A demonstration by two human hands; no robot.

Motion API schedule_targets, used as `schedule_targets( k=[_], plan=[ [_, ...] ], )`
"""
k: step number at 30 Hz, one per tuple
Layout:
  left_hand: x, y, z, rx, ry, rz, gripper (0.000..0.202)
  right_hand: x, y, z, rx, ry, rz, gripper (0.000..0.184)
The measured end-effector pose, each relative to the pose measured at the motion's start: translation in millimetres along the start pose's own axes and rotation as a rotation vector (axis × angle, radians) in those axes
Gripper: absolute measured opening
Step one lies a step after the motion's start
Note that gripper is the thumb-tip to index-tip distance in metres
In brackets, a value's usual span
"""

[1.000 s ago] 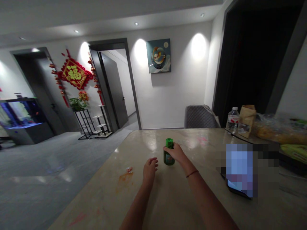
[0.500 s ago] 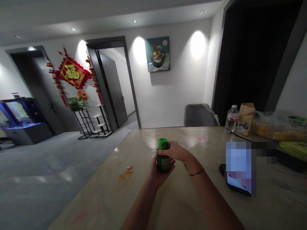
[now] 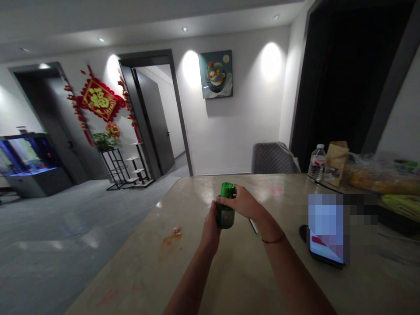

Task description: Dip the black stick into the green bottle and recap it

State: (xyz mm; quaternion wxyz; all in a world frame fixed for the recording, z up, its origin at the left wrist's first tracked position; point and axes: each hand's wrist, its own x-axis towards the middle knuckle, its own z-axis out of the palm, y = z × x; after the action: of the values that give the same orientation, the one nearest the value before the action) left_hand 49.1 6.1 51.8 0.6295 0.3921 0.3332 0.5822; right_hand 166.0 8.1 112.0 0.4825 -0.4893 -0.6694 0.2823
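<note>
Green bottle (image 3: 225,216) is now up in both hands above the table (image 3: 197,271), no longer standing on it. The left hand (image 3: 210,232) grips its lower body, while the right hand (image 3: 239,202) closes around it just below the green cap (image 3: 227,190).

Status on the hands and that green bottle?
Left hand wrapped low round green-capped bottle; right hand gripping it near the cap. Thin stick lying beside right wrist; phone further right.
</note>
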Motion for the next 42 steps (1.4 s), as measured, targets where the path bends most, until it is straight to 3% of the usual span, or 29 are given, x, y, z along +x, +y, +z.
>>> schedule_targets(
  k=[3,7,12,17,24,29,32,36,42],
  plan=[
    [-1,0,-2.4,0.294,-0.046,0.218,0.045,2,1,-1,-0.048,0.081,0.04,0.03],
    [-9,5,-1.1,0.639,-0.057,0.348,0.062,-1,-4,1,-0.086,0.115,0.069,0.029],
    [-16,14,6.9,0.897,0.068,0.518,0.067,-6,-13,7,-0.123,0.102,0.043,0.033],
    [-21,13,13.3,1.039,0.251,0.65,0.061,-9,-22,14,-0.359,0.194,0.062,0.04],
    [-22,6,12.8,1.091,0.302,0.693,0.059,-13,-30,21,-0.532,0.286,0.098,0.047],
    [-23,11,11.9,1.105,0.282,0.528,0.057,-15,-32,21,-0.547,0.297,0.07,0.05],
    [-24,18,11.8,1.119,0.282,0.447,0.049,-15,-32,12,-0.495,0.198,0.011,0.046],
    [-22,22,10.5,1.086,0.287,0.483,0.045,-14,-24,-5,-0.382,0.019,-0.127,0.036],
    [-15,17,6.7,1.012,0.179,0.508,0.053,-8,-8,-14,-0.096,-0.103,-0.155,0.031]
  ],
)
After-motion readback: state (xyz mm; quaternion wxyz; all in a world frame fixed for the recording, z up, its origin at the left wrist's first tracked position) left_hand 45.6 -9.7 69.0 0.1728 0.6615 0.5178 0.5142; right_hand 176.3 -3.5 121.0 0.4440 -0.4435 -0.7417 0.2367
